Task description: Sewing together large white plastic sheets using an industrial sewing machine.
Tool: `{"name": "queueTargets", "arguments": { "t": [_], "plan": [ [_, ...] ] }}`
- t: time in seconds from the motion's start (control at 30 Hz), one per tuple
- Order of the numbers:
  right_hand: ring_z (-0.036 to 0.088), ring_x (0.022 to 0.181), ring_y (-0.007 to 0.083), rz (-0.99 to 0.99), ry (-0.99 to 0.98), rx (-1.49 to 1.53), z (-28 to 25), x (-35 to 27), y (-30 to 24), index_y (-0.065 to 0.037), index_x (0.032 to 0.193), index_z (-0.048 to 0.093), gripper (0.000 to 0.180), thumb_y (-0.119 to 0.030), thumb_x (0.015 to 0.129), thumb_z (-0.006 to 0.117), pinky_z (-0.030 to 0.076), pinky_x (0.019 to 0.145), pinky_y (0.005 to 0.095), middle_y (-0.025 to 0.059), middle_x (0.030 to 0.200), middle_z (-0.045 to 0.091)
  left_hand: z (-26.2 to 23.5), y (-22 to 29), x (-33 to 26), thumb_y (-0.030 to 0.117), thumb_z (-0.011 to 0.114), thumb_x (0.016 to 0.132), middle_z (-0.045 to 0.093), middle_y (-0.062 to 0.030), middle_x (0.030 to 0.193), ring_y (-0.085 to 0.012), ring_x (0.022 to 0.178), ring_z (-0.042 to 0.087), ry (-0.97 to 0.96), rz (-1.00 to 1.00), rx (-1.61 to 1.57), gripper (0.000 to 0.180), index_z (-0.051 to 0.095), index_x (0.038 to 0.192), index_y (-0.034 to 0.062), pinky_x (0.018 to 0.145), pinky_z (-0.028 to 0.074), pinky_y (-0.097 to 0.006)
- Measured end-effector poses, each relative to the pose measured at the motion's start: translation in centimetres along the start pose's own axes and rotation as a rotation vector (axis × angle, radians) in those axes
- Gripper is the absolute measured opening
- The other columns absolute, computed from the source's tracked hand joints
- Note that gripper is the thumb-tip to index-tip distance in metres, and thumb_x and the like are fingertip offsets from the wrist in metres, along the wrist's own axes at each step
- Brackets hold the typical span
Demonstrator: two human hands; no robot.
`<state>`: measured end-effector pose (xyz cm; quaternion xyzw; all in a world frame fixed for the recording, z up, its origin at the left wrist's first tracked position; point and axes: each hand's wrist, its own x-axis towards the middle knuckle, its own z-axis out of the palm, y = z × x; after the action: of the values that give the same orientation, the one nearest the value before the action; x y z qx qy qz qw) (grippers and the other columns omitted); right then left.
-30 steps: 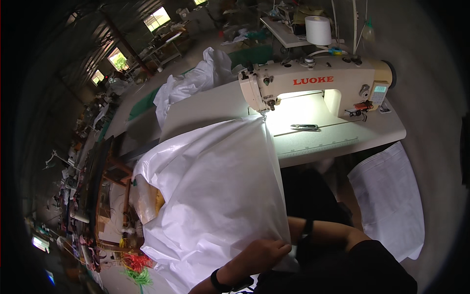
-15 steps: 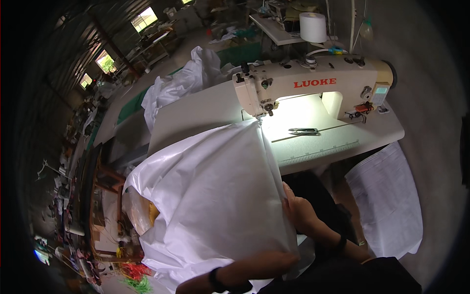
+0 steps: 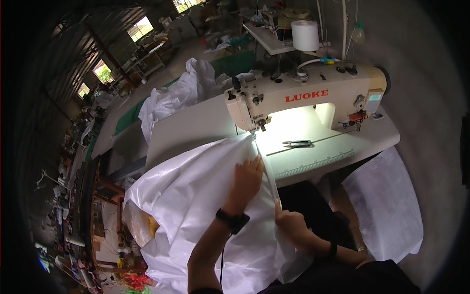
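A large white sheet of fabric (image 3: 196, 196) spreads in folds from the sewing machine (image 3: 303, 93) down over the table's front edge. Its right edge runs up under the lit needle and presser foot. My left hand (image 3: 246, 181), a dark band on its wrist, lies flat on the cloth just below the needle, fingers stretched toward the seam edge. Lower down, my right hand (image 3: 293, 226) grips that same edge between thumb and fingers. The fingertips are partly hidden behind the fabric.
Thread snips (image 3: 297, 143) lie on the machine table (image 3: 318, 164), right of the needle. A white thread cone (image 3: 304, 36) stands behind the machine. More white fabric is bunched at the back left (image 3: 181, 93), and a white piece (image 3: 384, 206) hangs at the right.
My left hand has moved up from the lower edge of the cloth to lie near the needle. My right hand is slightly lower on the fabric edge. The view has shifted a little.
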<state>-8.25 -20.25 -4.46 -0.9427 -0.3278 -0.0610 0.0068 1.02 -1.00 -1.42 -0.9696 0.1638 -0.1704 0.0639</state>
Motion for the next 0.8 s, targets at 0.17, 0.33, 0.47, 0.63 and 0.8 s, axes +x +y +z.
{"name": "queueTargets", "arguments": {
  "t": [0.17,0.33,0.47,0.63,0.8],
  "plan": [
    [0.06,0.045,0.0138,0.013,-0.005,0.118,0.1,1.3,0.1,0.005,0.133,0.054,0.053,-0.009,0.082,0.056,0.044,0.034,0.0325,0.0008,0.058,0.06,-3.4,0.4,-6.5,0.026,0.06,0.085,0.054,-0.0096,0.138,-0.0293,0.126,0.049,-0.285,-0.366,-0.052,0.038,0.061,0.12,0.0107,0.095,0.046,-0.052],
    [0.055,0.041,0.0098,0.017,0.005,0.011,-0.6,5.6,0.4,0.004,0.134,0.054,0.058,-0.011,0.079,0.059,0.039,0.033,0.029,-0.0044,0.052,0.054,0.9,-7.6,-7.0,0.043,0.058,0.092,0.029,-0.0099,0.157,-0.0389,0.143,0.028,-0.323,-0.422,-0.134,0.062,0.038,0.148,0.0228,0.099,0.037,-0.071],
    [0.055,0.041,0.0108,0.021,0.02,-0.025,-0.1,9.9,0.7,0.004,0.134,0.053,0.057,-0.01,0.079,0.061,0.039,0.035,0.0272,-0.0045,0.051,0.056,3.9,-12.0,-2.6,0.045,0.057,0.092,0.025,-0.0085,0.159,-0.0396,0.145,0.023,-0.405,-0.459,-0.222,0.064,0.037,0.148,0.0214,0.103,0.028,-0.075],
    [0.061,0.046,0.0162,0.08,0.101,0.056,2.3,15.7,1.5,0.004,0.132,0.054,0.049,-0.008,0.085,0.058,0.043,0.038,0.0302,0.0011,0.056,0.062,4.9,-15.3,2.5,0.046,0.06,0.09,0.023,-0.0055,0.16,-0.0372,0.146,0.022,-0.447,-0.5,-0.237,0.068,0.036,0.149,0.0236,0.104,0.027,-0.075],
    [0.065,0.051,0.0186,0.034,0.042,0.093,1.7,19.6,3.4,0.005,0.132,0.053,0.045,-0.01,0.089,0.055,0.048,0.042,0.0325,0.0047,0.061,0.065,6.5,-19.0,5.6,0.045,0.065,0.087,0.022,-0.0052,0.16,-0.0368,0.146,0.021,-0.447,-0.517,-0.32,0.069,0.04,0.147,0.0205,0.104,0.026,-0.075]
  ]
}}
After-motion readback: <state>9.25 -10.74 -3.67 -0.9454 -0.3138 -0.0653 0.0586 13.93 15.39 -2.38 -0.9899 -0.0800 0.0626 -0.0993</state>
